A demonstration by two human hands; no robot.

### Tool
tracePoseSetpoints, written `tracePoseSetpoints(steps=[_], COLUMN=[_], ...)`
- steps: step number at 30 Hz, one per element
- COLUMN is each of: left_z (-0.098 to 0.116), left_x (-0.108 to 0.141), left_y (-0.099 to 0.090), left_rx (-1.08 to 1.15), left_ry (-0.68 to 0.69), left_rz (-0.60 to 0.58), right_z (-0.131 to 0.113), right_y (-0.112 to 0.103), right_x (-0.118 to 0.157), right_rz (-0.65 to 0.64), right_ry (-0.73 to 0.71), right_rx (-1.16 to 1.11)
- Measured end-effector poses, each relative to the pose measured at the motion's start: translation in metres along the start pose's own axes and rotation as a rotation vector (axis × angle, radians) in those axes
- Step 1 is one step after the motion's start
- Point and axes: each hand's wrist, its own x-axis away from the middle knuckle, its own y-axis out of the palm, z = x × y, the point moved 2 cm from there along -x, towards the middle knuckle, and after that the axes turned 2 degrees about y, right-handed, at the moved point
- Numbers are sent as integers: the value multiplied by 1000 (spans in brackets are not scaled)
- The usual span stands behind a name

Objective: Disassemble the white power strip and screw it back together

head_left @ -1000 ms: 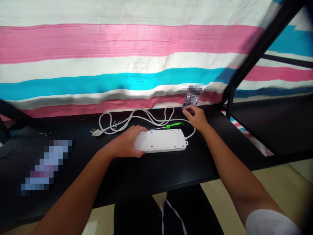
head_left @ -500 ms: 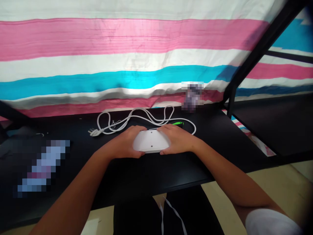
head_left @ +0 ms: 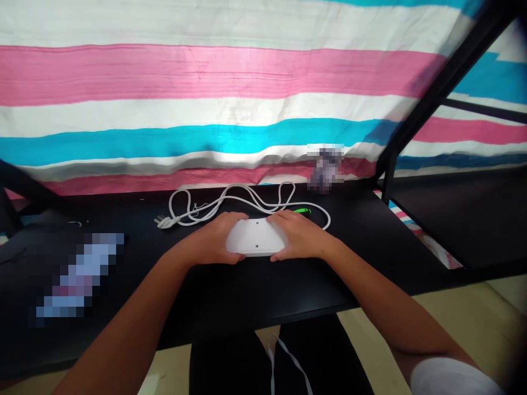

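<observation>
Both of my hands grip a white power strip by its two ends, over the middle of the black table. Two small dark screws or screw holes show on its upward face; no sockets are visible. My left hand wraps its left end, thumb along the near edge. Around the right end, my right hand is closed the same way. Behind the hands lies a loosely looped white cord with a plug at its left. A green-and-black handle, perhaps a screwdriver's, is partly hidden behind my right hand.
The black table reaches back to a striped plastic sheet. A blurred bluish item lies at left, and another blurred item stands at the back. A black metal frame rises at right.
The view has shifted and tilted slightly. Both hands keep the same hold on the white power strip, which shows almost no movement.
</observation>
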Motion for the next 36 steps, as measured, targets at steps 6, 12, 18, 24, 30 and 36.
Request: tracePoseSetpoints(steps=[6,12,18,24,30,36], left_z=[-4,2,4,3,3,-10], left_x=[1,0,-1,-2,0,4], left_y=[1,1,-1,2,0,-8], left_rx=[14,-15,-36,-20,-34,-62], left_ry=[-23,-8,15,-3,-17,-97], left_rz=[-13,-12,-12,-30,-41,-42], right_z=[5,1,-3,5,4,8], right_y=[-2,-2,0,-2,-1,0], right_x=[-1,0,1,0,0,-1], right_rz=[-18,-20,-5,-46,-26,-26], right_ry=[4,6,15,29,27,54], right_rx=[-78,-51,-26,-86,-78,-83])
